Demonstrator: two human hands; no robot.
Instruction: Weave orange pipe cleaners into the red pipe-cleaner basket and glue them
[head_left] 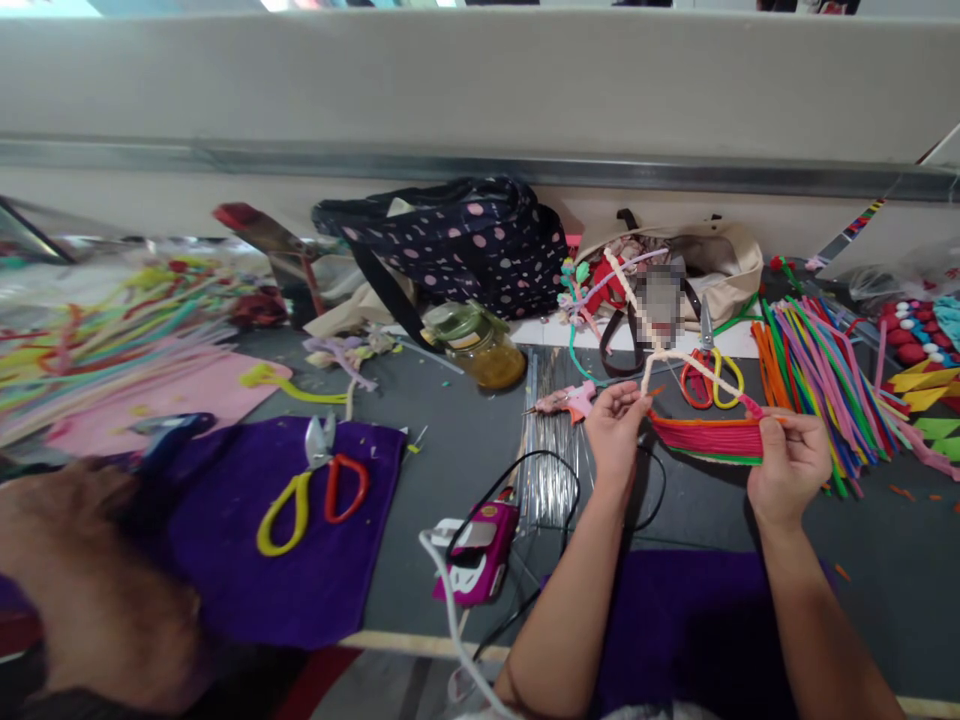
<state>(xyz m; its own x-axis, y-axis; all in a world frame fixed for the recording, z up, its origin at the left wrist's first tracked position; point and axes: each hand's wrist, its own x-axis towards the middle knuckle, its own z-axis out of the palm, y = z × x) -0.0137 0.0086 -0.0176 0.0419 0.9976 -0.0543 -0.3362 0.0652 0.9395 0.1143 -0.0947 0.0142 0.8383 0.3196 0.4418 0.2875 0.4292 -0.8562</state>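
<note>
Strip [709, 440]: how is it held?

Left hand [621, 420] pinched shut at its left end, where the cord [679, 357] comes down. Right hand [791, 460] closed on the right end, thumb on top. Strip spans the gap, above the table [465, 440].

Good handling?

My judgement: light, even pull; rows flat, side by side, ends level.

Farther out?

Cord arches over the strip; joins unclear. Scissors [707, 340] just behind, stems [814, 380] rightward: best kept from snagging.
</note>
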